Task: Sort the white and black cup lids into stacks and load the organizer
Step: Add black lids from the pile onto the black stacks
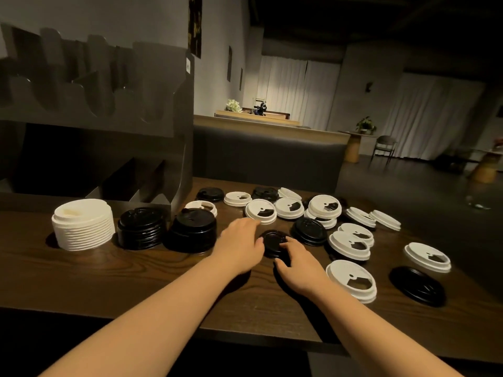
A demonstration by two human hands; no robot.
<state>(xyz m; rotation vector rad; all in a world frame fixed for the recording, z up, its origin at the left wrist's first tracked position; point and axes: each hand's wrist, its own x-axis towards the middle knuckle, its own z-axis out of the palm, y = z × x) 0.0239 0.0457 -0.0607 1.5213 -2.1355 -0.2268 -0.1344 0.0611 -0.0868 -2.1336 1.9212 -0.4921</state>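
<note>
A black lid (273,242) lies on the dark wooden table (136,278) between my hands. My left hand (241,242) touches its left edge, fingers curled at the rim. My right hand (295,263) holds its near right edge. To the left stand a white lid stack (83,224) and two black lid stacks (141,227) (193,229). Loose white lids (260,211) (351,280) and black lids (309,231) (417,285) are scattered to the right. The dark organizer (95,104) stands at the back left.
The table's near edge runs across the bottom of the view. A dark bench back (266,156) lies behind the table. Chairs, a round table and plants stand far off on the right.
</note>
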